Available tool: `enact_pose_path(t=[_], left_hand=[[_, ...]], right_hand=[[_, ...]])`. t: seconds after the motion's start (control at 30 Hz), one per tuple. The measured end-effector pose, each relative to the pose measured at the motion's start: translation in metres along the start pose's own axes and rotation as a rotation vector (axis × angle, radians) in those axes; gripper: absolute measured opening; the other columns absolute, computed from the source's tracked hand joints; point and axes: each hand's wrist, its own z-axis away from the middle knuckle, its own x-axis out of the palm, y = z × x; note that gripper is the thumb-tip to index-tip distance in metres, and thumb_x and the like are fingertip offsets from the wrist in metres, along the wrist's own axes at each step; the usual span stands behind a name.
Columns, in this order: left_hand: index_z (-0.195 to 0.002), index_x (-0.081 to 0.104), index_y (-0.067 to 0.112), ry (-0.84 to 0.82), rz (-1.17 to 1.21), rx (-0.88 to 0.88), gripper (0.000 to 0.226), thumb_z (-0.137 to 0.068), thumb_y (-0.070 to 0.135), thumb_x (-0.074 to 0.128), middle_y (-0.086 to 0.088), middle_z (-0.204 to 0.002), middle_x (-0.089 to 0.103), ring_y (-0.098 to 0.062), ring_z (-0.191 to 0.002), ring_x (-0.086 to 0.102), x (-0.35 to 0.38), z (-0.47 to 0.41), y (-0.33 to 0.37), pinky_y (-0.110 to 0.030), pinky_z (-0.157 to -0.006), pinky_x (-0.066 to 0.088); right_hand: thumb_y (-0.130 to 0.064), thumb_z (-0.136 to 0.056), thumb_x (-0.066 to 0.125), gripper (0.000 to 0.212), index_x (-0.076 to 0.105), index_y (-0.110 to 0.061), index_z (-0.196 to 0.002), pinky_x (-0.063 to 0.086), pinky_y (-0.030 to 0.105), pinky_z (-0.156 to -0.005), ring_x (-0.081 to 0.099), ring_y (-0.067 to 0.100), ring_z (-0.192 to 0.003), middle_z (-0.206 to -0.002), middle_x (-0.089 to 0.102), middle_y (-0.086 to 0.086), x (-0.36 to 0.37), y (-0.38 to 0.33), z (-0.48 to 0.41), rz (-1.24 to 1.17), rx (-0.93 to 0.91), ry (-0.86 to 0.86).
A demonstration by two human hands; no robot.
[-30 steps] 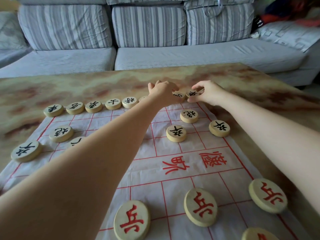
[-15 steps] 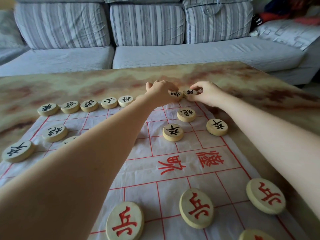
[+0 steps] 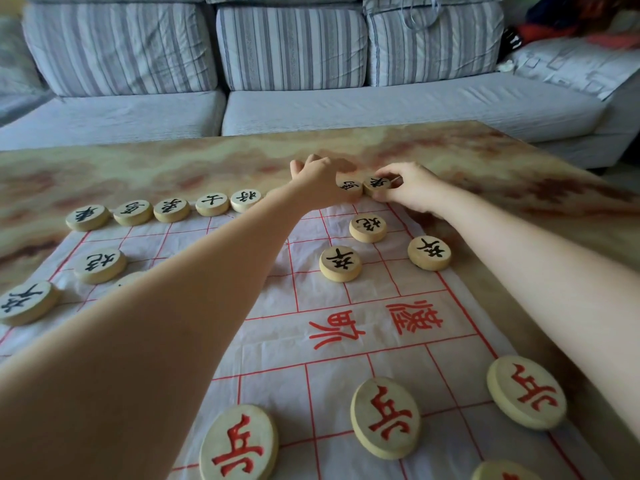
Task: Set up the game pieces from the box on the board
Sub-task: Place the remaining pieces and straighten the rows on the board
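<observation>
A white paper board (image 3: 346,341) with red grid lines lies on the table. Round wooden pieces with black characters line its far edge, such as one (image 3: 212,204) in the row's middle. My left hand (image 3: 318,181) reaches to the far row and rests curled on a black-marked piece (image 3: 348,186). My right hand (image 3: 412,190) pinches the neighbouring corner piece (image 3: 377,184) between thumb and fingers. Red-marked pieces (image 3: 384,417) lie near me. The box is not in view.
The marble-patterned table (image 3: 173,168) extends beyond the board on all sides. A grey striped sofa (image 3: 381,105) stands right behind the table's far edge. More black-marked pieces (image 3: 340,264) sit in the board's far half.
Both hands have stayed at the far right corner of the board. The two pieces under them have shifted slightly closer together; the camera has moved in a little.
</observation>
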Motion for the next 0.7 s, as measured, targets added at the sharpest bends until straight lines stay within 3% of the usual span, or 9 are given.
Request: enact_pose_path(t=[0.13, 0.37, 0.57, 0.7], left_hand=[[-0.119, 0.058, 0.033, -0.012, 0.055, 0.013, 0.046, -0.077, 0.052, 0.061, 0.016, -0.123, 0.06, -0.013, -0.122, 0.041, -0.0033, 0.0033, -0.0047, -0.028, -0.085, 0.016], [-0.112, 0.061, 0.033, 0.065, -0.048, -0.103, 0.051, -0.071, 0.063, 0.061, 0.009, -0.11, 0.066, -0.02, -0.116, 0.036, 0.0035, 0.0021, -0.0057, -0.034, -0.093, 0.021], [-0.117, 0.057, 0.034, 0.078, 0.059, -0.104, 0.055, -0.069, 0.062, 0.063, 0.013, -0.113, 0.064, -0.017, -0.119, 0.035, 0.001, 0.0014, -0.0029, -0.03, -0.086, 0.016], [-0.117, 0.059, 0.031, 0.054, 0.037, -0.111, 0.054, -0.072, 0.061, 0.061, 0.012, -0.113, 0.064, -0.018, -0.119, 0.035, -0.001, 0.0041, -0.0015, -0.03, -0.094, 0.02]], right_hand=[[-0.023, -0.079, 0.071, 0.043, 0.06, -0.02, -0.12, 0.035, 0.022, -0.088, 0.051, 0.018, -0.111, -0.126, 0.057, 0.006, -0.0009, -0.0015, 0.0022, 0.024, -0.007, 0.012], [-0.021, -0.081, 0.069, 0.048, 0.055, -0.02, -0.127, 0.037, 0.033, -0.105, 0.047, 0.022, -0.123, -0.135, 0.052, 0.005, -0.0031, -0.0022, 0.0009, 0.036, 0.001, -0.041], [-0.031, -0.077, 0.073, 0.076, 0.034, -0.022, -0.142, 0.036, 0.027, -0.093, 0.046, 0.018, -0.121, -0.134, 0.049, 0.004, -0.0076, -0.0026, 0.0017, -0.121, 0.073, -0.094], [-0.035, -0.074, 0.075, 0.066, 0.049, -0.014, -0.131, 0.041, 0.029, -0.095, 0.051, 0.02, -0.118, -0.131, 0.054, 0.006, -0.005, -0.0043, 0.003, -0.107, 0.08, -0.037]])
